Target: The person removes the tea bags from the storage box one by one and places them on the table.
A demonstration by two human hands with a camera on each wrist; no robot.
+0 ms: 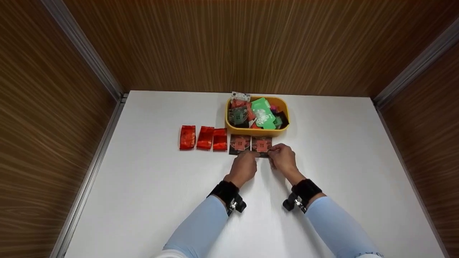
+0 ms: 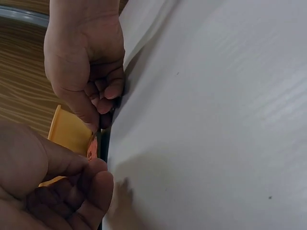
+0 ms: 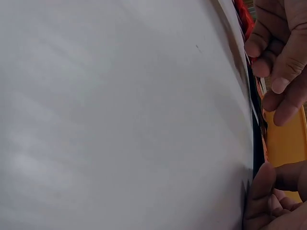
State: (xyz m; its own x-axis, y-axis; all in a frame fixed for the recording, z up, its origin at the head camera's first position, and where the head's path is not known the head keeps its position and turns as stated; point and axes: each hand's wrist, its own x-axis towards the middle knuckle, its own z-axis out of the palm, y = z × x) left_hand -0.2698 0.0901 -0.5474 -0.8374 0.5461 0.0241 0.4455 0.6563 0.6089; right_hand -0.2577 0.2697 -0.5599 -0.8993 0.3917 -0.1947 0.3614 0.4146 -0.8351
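Two dark square packets with red printed middles lie side by side on the white table: a left packet [image 1: 240, 143] and a right packet [image 1: 262, 144]. My right hand [image 1: 284, 158] pinches the right packet's near right corner between thumb and forefinger. My left hand [image 1: 244, 166] is just in front of the two packets, its forefinger reaching over the near edge of the right one. In the right wrist view the left hand [image 3: 283, 57] has its fingers loosely bent and apart. The left wrist view shows both hands close to the packet's orange-red print [image 2: 92, 147].
A yellow bin [image 1: 256, 132] right behind the packets holds mixed sachets and a green card [image 1: 263, 114] with white lettering. To the left, three shiny red packets [image 1: 187, 137] stand in a row with the dark ones. Wood-grain panels [image 1: 229, 46] enclose the table's back and sides.
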